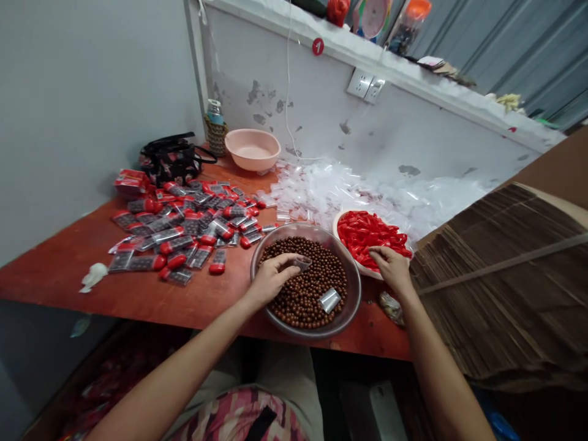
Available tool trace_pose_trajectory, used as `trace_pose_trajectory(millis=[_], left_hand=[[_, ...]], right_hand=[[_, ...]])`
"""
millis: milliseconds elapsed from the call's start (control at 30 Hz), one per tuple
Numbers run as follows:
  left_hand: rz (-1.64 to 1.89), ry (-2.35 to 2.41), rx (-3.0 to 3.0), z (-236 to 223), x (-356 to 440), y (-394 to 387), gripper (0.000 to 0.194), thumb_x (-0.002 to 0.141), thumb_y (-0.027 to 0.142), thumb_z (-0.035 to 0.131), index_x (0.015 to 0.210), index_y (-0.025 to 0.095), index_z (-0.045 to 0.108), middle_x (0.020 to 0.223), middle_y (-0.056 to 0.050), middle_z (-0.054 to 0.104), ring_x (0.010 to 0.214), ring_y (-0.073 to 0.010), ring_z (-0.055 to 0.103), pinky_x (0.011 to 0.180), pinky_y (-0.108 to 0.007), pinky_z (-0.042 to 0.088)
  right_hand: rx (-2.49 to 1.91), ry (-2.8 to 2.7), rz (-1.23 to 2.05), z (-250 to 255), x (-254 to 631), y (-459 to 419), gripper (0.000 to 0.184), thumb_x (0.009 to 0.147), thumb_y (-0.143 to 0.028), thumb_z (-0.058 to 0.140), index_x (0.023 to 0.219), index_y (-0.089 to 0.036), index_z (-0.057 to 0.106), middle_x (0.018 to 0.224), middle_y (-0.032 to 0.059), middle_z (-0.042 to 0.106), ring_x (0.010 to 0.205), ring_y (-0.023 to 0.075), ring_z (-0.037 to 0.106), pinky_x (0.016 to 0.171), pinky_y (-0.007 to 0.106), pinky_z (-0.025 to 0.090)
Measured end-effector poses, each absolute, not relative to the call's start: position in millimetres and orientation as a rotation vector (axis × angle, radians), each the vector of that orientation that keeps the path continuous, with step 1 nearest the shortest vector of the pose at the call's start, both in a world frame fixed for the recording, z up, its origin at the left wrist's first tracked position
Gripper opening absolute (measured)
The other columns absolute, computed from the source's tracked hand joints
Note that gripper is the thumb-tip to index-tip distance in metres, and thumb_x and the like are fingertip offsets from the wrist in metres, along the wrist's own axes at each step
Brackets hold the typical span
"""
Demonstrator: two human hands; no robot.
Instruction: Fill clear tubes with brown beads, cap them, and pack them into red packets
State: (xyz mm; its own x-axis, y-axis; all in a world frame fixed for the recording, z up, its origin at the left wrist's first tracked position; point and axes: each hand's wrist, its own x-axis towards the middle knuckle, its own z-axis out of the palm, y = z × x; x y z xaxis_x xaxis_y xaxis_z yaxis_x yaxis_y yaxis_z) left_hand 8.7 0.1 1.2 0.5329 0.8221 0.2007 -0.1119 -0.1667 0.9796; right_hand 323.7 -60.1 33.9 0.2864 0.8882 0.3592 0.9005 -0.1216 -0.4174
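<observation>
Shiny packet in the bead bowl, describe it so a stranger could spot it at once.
On the red tabletop, find the round metal bowl heaped with brown beads, near the front edge. The small shiny packet lies on the beads near the bowl's right side, untouched, unlike the similar one pinched in the left hand.

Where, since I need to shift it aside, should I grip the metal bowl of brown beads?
Grip the metal bowl by its rim on the near side, coming from your side with fingers under the edge. That stretch of rim is free, while the far side crowds the plate of red capsules and the beads fill the middle.
</observation>
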Motion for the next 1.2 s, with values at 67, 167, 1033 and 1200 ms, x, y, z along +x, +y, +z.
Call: trace_pose_trajectory(millis=[67, 167, 1033, 1200], left_hand=[[0.928, 0.644, 1.555, 1.5, 8.8, 0.0, 0.027, 0.075, 0.027, 0.057, 0.099, 0.018, 0.064, 0.101, -0.005, 0.066, 0.096, -0.0197, 0.058, 0.089, -0.030, 0.041], [0.922, 0.638, 1.555, 1.5, 9.0, 0.3, 0.026, 0.075, 0.027, 0.056, 0.098, 0.018, 0.064, 0.101, -0.005, 0.066, 0.097, -0.0198, 0.058, 0.089, -0.031, 0.041], [0.893, 0.532, 1.398, 2.2, 7.2, -3.2, 0.029, 0.075, 0.025, 0.056, 0.102, 0.015, 0.063, 0.104, -0.008, 0.064, 0.095, -0.0197, 0.058, 0.086, -0.031, 0.044], [0.863, 0.484, 1.371, 5.7, 5.1, -5.9, 0.030, 0.076, 0.027, 0.057, 0.103, 0.015, 0.062, 0.105, -0.009, 0.063, 0.094, -0.0195, 0.058, 0.081, -0.029, 0.045]], right_hand=[[-2.033, -1.659, -0.043, 27.6, 330.6, -56.4, 0.022, 0.078, -0.024, 0.047, 0.086, -0.019, 0.067, 0.090, 0.0071, 0.067, 0.081, 0.0195, 0.061, 0.075, 0.031, 0.045], [-2.060, -1.871, -0.057, 22.6, 333.5, -49.7, 0.021, 0.074, -0.017, 0.050, 0.085, -0.021, 0.068, 0.097, 0.0071, 0.065, 0.087, 0.0206, 0.057, 0.074, 0.030, 0.042], [-1.294, -1.017, 0.609, 42.5, 255.8, -49.2, 0.035, 0.077, -0.033, 0.057, 0.111, -0.025, 0.055, 0.098, 0.0022, 0.061, 0.073, 0.0128, 0.059, 0.071, 0.031, 0.049], [-1.208, -1.003, 0.899, 39.5, 222.3, -53.0, 0.029, 0.074, -0.032, 0.062, 0.101, -0.025, 0.060, 0.091, 0.0023, 0.064, 0.073, 0.0134, 0.060, 0.068, 0.029, 0.050]])
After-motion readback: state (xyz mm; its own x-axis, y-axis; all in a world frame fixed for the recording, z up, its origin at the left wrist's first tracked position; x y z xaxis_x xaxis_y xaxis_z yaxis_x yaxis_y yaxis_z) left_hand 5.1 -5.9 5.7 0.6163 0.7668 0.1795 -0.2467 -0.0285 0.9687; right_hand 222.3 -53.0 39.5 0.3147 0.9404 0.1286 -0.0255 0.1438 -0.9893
